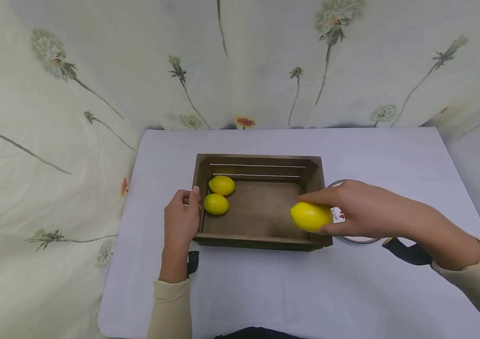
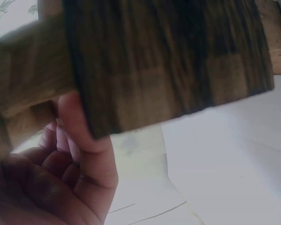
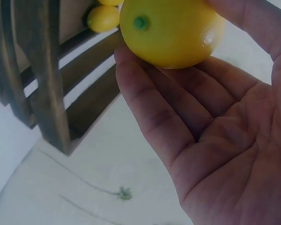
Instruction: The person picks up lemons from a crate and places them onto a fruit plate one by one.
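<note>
A brown slatted wooden crate stands on the table, with two lemons lying at the left end of its floor. My right hand pinches another lemon between thumb and fingers, above the crate's right end. In the right wrist view this lemon shows its green stem tip, and the palm faces the camera. My left hand grips the crate's left side, thumb up at the rim. The left wrist view shows its curled fingers against the crate's slats.
A round white dish with a dark rim and red marks sits right of the crate, mostly hidden under my right hand. A white cloth covers the table. Behind and to the left hangs a flower-patterned curtain.
</note>
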The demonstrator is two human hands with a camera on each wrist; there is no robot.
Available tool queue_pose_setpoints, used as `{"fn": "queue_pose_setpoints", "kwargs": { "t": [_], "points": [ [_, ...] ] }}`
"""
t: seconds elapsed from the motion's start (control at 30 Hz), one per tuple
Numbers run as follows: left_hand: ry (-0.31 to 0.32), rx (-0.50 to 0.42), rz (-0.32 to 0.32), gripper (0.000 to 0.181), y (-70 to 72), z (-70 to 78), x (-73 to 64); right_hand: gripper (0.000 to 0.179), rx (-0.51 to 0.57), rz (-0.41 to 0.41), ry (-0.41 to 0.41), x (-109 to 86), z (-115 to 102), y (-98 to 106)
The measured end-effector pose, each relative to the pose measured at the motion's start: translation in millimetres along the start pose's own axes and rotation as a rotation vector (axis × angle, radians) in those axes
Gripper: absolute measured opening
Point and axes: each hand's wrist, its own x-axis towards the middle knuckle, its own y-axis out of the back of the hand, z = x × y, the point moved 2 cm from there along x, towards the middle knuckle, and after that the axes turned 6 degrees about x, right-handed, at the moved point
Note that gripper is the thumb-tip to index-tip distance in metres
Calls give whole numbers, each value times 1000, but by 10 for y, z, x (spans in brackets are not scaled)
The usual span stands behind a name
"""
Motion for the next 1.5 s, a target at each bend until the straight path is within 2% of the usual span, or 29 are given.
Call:
{"fn": "queue_pose_setpoints", "kwargs": {
  "t": [0.2,0.37,0.53,0.8,1.03,1.3,1.5],
  "points": [
    [2,-5,-3,54,-9,-6,-5,55,-19,39,-64,-151,105,-27],
    [-8,-14,-8,54,-18,8,-12,56,34,35,-149,-285,203,-16],
    [-7,-18,-10,54,-13,15,-18,54,98,74,-179,-404,326,1],
    [-9,-32,-8,54,-14,7,-23,53,105,144,-274,-540,550,-70],
    [-12,-38,-1,56,-21,-9,-20,64,153,190,-357,-660,812,-247],
    [-19,-45,2,56,-25,-21,-25,61,179,233,-372,-743,1064,-533],
    [-20,-49,0,56,-30,-22,-21,63,228,228,-440,-739,1167,-752]
  ]
}}
